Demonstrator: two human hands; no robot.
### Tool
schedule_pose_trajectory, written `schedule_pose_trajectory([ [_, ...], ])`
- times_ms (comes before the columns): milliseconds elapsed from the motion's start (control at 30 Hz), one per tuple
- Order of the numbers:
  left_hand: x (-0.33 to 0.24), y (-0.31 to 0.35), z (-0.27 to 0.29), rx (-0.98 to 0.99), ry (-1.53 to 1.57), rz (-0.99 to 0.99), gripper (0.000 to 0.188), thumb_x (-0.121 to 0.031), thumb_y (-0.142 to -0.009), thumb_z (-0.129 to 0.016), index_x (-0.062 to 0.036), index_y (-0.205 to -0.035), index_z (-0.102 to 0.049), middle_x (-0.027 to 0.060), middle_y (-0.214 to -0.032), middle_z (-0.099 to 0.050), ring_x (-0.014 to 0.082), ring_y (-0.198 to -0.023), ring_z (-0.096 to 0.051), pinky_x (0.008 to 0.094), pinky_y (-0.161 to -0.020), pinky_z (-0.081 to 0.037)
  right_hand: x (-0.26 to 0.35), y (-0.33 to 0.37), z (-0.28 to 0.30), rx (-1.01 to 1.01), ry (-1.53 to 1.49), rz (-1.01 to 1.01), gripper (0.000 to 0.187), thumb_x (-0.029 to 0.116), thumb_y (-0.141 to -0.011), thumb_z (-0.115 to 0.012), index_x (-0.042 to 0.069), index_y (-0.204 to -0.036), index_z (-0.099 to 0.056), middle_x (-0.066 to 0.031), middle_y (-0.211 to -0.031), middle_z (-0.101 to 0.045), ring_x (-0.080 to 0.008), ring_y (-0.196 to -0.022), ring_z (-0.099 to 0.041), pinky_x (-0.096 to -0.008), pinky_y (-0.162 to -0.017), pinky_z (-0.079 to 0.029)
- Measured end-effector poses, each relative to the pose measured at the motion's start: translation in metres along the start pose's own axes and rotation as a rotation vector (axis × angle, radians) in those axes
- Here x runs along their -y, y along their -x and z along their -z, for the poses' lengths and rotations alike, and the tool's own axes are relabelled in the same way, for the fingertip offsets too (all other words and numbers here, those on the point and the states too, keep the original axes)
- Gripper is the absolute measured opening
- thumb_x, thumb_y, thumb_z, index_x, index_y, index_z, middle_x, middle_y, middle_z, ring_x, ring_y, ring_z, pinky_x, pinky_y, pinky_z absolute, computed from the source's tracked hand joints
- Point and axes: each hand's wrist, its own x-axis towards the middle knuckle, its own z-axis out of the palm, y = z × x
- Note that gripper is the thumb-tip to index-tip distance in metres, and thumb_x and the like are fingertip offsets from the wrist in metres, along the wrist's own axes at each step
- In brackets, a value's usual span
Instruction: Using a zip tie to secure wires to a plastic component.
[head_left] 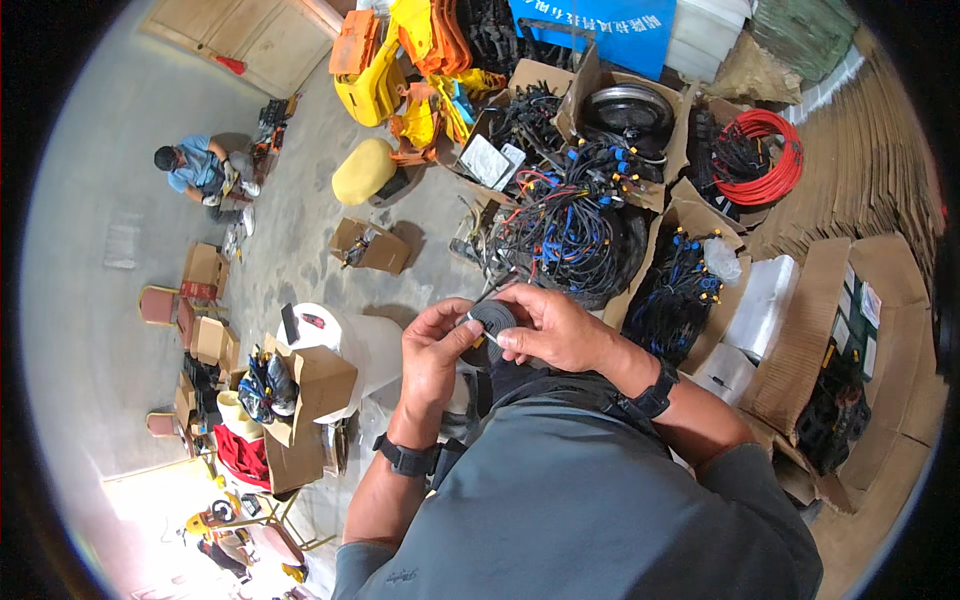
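Note:
Between my two hands is a dark grey coil (pixel 497 313), wound tightly like a roll of cable or strap. A thin white strip (pixel 489 336) crosses its near side. My left hand (pixel 435 345) pinches the coil's left edge, thumb on top. From the other side my right hand (pixel 556 325) grips it, with thumb and forefinger closed at the white strip's right end. A dark loose end sticks out above the roll. Whether the strip is a tie or a tape, I cannot make out. Just beyond the hands lies a heap of black, blue and red cables (pixel 570 235).
A red hose coil (pixel 765 190) and cartons of cables stand to the right, beside stacked flat cardboard (pixel 850 150). Ahead are a yellow-topped stool (pixel 363 171) and a small open carton (pixel 368 246). A white drum (pixel 345 345) stands left. Another person (pixel 205 170) sits by the far wall.

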Motion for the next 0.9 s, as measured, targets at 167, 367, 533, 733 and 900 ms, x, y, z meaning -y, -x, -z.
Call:
schedule_pose_trajectory([
  [167,0.006,0.0,0.001,-0.103,-0.004,-0.053,0.019,-0.002,-0.085,-0.065,0.0003,-0.104,-0.063,0.0025,-0.091,-0.065,0.0088,-0.079,-0.058,0.0231,-0.073,-0.047,-0.002,-0.004,-0.002,0.01,0.064,-0.109,0.027,0.013,-0.092,-0.058,-0.001,-0.114,-0.052,-0.0033,-0.086,-0.06,-0.0076,-0.071,-0.058,-0.0228,-0.06,-0.05],
  [367,0.005,0.0,0.0,-0.117,-0.003,-0.026,0.016,-0.001,-0.085,-0.064,0.0016,-0.101,-0.064,0.0032,-0.089,-0.065,0.0087,-0.078,-0.058,0.0231,-0.072,-0.047,-0.005,-0.003,-0.004,0.012,-0.008,-0.164,0.016,0.017,-0.092,-0.058,0.002,-0.094,-0.058,-0.0017,-0.07,-0.059,-0.0064,-0.055,-0.054,-0.0209,-0.049,-0.044],
  [533,0.004,-0.001,-0.002,-0.167,0.011,-0.028,0.013,0.001,-0.083,-0.062,0.0019,-0.095,-0.065,0.0039,-0.084,-0.065,0.0093,-0.075,-0.058,0.0226,-0.07,-0.046,-0.003,-0.005,-0.007,-0.006,-0.09,-0.187,0.013,0.016,-0.092,-0.057,0.003,-0.093,-0.058,-0.0022,-0.071,-0.06,-0.0065,-0.053,-0.055,-0.0205,-0.046,-0.043],
  [733,0.004,-0.008,0.0,-0.236,-0.032,-0.002,0.011,0.001,-0.078,-0.06,0.0024,-0.088,-0.065,0.0044,-0.077,-0.064,0.0104,-0.069,-0.056,0.0232,-0.066,-0.045,-0.002,-0.007,-0.005,0.018,-0.106,-0.205,0.013,0.016,-0.093,-0.056,0.003,-0.092,-0.057,-0.0024,-0.071,-0.061,-0.007,-0.053,-0.056,-0.0206,-0.046,-0.045],
  [900,0.003,-0.013,-0.001,-0.254,-0.037,-0.019,0.013,0.001,-0.075,-0.058,0.0027,-0.085,-0.065,0.0044,-0.075,-0.063,0.0105,-0.067,-0.054,0.0235,-0.065,-0.044,0.0,-0.01,-0.003,0.012,-0.101,-0.214,0.012,0.015,-0.093,-0.056,0.003,-0.092,-0.057,-0.0023,-0.071,-0.061,-0.007,-0.054,-0.057,-0.0205,-0.046,-0.045],
])
